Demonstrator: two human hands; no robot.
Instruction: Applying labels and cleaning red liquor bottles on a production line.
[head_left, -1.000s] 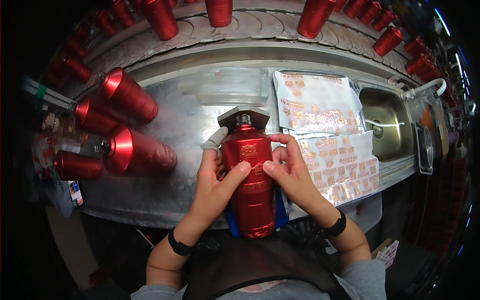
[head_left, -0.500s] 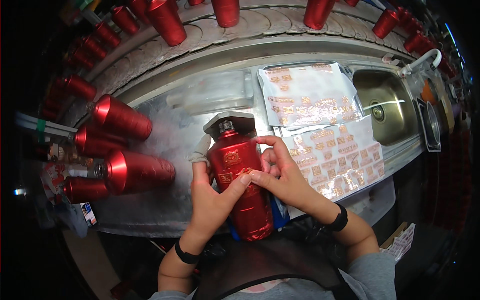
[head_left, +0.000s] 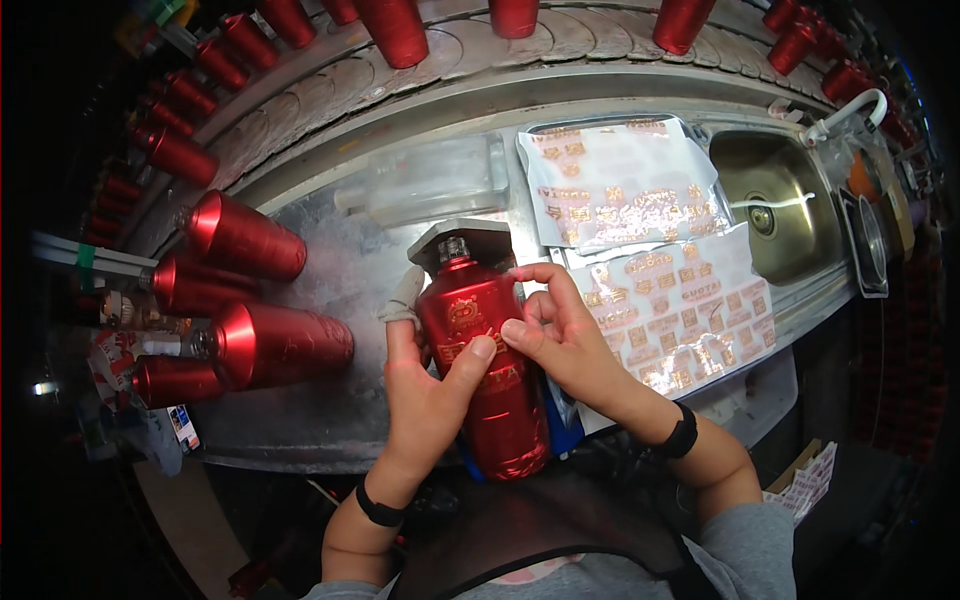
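A shiny red bottle (head_left: 503,430) with a bare glass neck and gold markings leans in front of me. Its neck end rests against a dark grey angled plate (head_left: 484,238), and blue material (head_left: 566,430) shows beside its lower part. My left hand (head_left: 425,405) is closed round the bottle's left side, its thumb lying on the front by the gold characters. A pale covering wraps one of its fingertips. On the opposite side my right hand (head_left: 575,345) grips the bottle, with the forefinger at the shoulder and the thumb on the front. Both hands' fingers are partly hidden.
Several red bottles (head_left: 285,347) lie at the left of the metal worktop (head_left: 290,430). Sheets of gold decals (head_left: 680,320) lie on the right, before a steel sink (head_left: 785,190) with a white tap (head_left: 850,115). A plated conveyor (head_left: 560,50) carries red bottles along the back.
My thumbs have drawn slightly apart on the bottle's front, and more gold lettering shows between and below them. On the conveyor the bottles have shifted to the right.
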